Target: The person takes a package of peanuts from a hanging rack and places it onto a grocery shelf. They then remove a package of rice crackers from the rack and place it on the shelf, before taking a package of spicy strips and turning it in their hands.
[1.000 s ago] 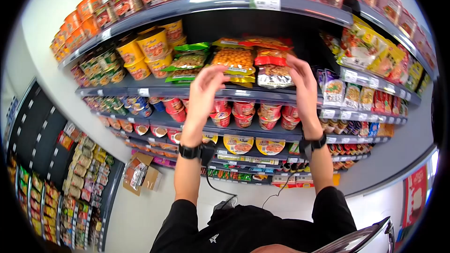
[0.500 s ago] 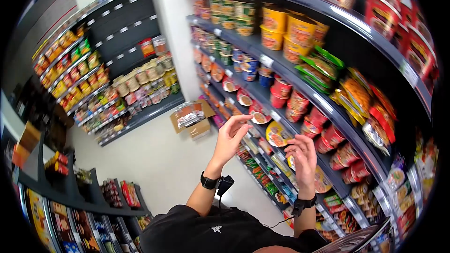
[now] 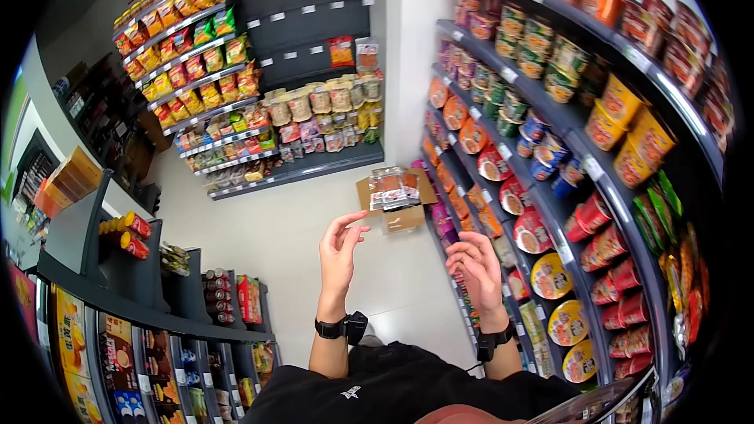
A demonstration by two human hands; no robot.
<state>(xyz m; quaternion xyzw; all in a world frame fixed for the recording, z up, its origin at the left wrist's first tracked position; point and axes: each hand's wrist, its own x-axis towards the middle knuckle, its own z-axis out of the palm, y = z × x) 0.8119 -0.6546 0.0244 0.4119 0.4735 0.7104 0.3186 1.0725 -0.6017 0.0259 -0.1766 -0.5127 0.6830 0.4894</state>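
My left hand is raised over the pale floor, fingers apart and slightly curled, holding nothing. To its right my right hand is also up, fingers loosely bent and apart, with nothing in it. Both wrists wear black bands with small devices. Just beyond the hands, an open cardboard box stands on the floor with clear-wrapped packets in it. Nearest to my right hand is the noodle shelf, with round yellow-lidded bowls and red cups.
A shelf of snack bags and pouches runs along the back. At the lower left, a low dark shelf unit holds boxes and red-capped tubes. The tall noodle shelf lines the right side, beside a white pillar.
The view has swung left from the noodle shelf towards the box and back shelf. My hands have come away from in front of the bagged snacks and are now over the floor, both still empty.
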